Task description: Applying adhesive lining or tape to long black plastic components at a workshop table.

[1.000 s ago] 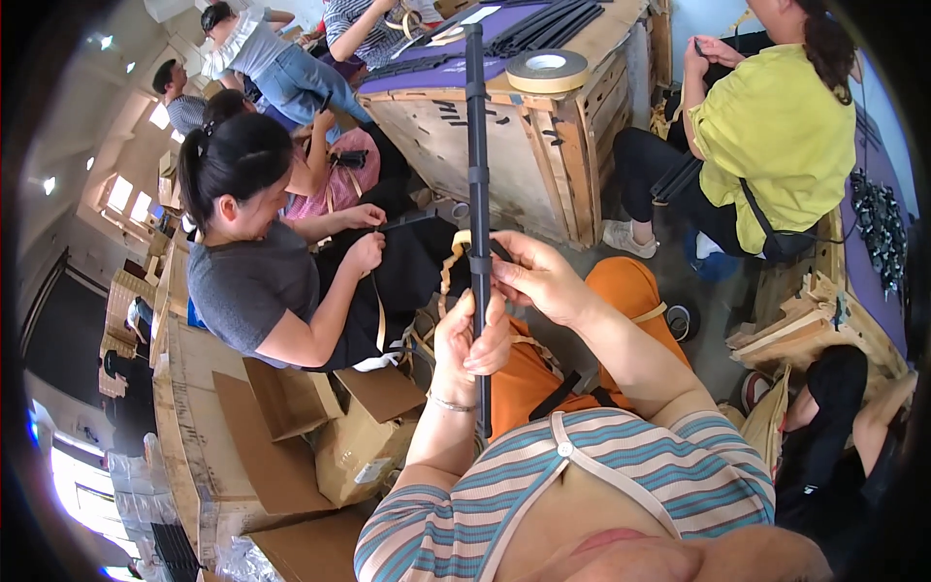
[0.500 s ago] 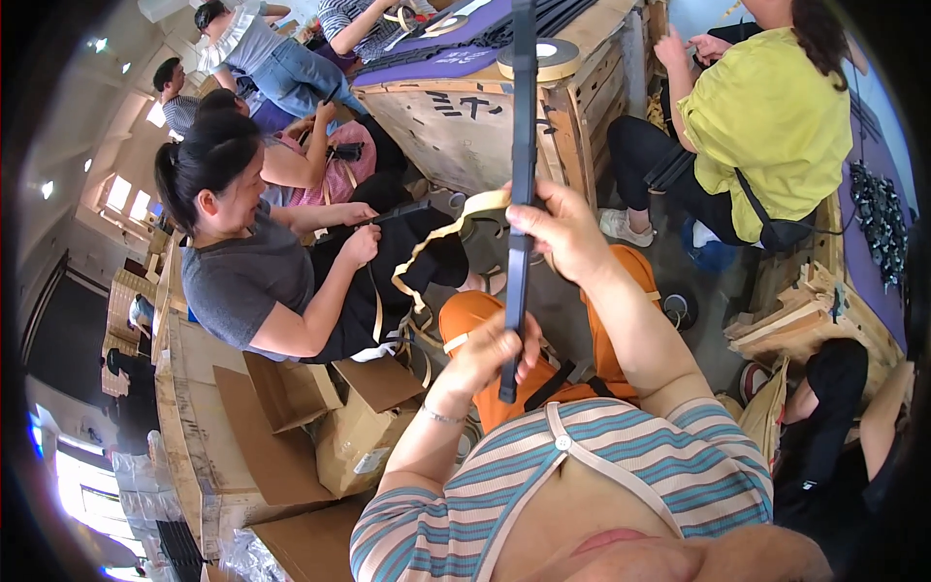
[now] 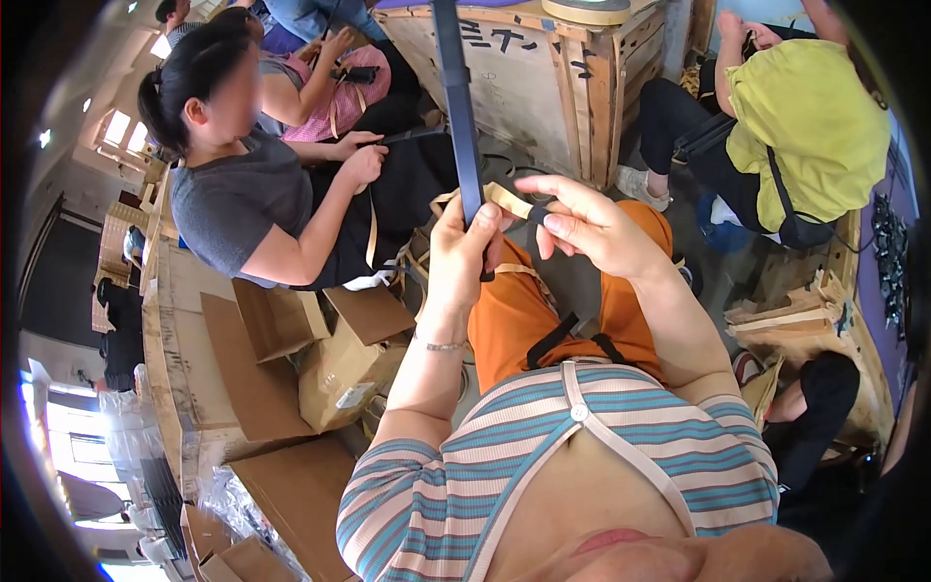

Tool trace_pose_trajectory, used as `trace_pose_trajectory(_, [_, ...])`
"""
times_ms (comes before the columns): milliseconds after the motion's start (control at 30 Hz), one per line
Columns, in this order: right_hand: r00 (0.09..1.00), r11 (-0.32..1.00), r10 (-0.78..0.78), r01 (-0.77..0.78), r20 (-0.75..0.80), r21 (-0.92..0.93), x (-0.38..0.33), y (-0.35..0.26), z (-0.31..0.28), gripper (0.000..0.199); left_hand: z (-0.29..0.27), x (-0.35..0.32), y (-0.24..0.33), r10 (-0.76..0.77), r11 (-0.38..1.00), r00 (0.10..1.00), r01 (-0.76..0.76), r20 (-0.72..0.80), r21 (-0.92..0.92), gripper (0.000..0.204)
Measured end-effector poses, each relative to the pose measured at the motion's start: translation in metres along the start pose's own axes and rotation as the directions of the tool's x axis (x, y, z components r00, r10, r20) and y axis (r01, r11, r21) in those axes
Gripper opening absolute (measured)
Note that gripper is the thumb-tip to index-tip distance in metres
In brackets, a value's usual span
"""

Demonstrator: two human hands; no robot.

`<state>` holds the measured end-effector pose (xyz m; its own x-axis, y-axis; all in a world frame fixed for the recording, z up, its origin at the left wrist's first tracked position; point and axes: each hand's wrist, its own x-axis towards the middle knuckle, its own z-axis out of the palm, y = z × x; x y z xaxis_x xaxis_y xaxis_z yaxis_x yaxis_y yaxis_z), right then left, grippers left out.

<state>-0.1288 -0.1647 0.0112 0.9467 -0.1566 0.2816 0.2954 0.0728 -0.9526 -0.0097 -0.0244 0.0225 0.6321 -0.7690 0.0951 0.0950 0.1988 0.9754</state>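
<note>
A long black bar (image 3: 461, 126) rises, slightly tilted, from my left hand (image 3: 454, 257), whose fingers are wrapped round it near its lower end. My right hand (image 3: 606, 233) is off the bar, to its right. Between thumb and fingers it pinches a strip of cream-yellow tape (image 3: 506, 200), with a short black piece at the pinched end. What that black piece is, I cannot make out. The tape runs from there to the bar by my left fingers. The bar's upper end lies beyond the picture's edge.
To my left sits a co-worker in a grey shirt (image 3: 238, 209), hands on a dark piece. Opened cardboard boxes (image 3: 349, 373) stand below. Ahead is a wooden crate (image 3: 514, 97) bearing a tape roll (image 3: 587, 12). A person in yellow (image 3: 810, 126) sits at the right.
My right hand has let go of the bar and moved right and down, pinching the tape. The bar's visible upper part has swung left, and my left hand has moved up.
</note>
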Motion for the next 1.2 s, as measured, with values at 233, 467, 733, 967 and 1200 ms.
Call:
trace_pose_trajectory(233, [0.966,0.963,0.257,-0.258,-0.022,-0.085,-0.004,0.007,0.01,0.012,-0.009,0.001,-0.002,-0.056,0.995,0.996,0.05,-0.075,-0.091,0.017])
trace_pose_trajectory(467, [0.993,0.978,-0.11,0.102,0.035,0.182,0.009,0.01,0.024,0.009,-0.011,-0.006,-0.006,-0.19,0.972,0.982,0.19,0.016,-0.137,0.014])
trace_pose_trajectory(733, [0.998,0.996,0.031,-0.035,-0.057,-0.077,0.029,-0.002,0.006,0.012,-0.019,-0.013,-0.001,-0.216,0.974,0.965,0.223,0.146,-0.032,0.029])
trace_pose_trajectory(967, [0.995,0.974,-0.057,0.037,-0.084,-0.221,0.029,0.004,0.006,0.011,-0.019,-0.011,0.002,-0.239,0.965,0.947,0.256,0.216,-0.051,0.029])
trace_pose_trajectory(1200, [0.988,0.973,-0.101,0.073,-0.12,-0.219,0.031,0.007,0.006,0.012,-0.018,-0.012,0.003,-0.262,0.957,0.945,0.281,0.197,-0.073,0.029])
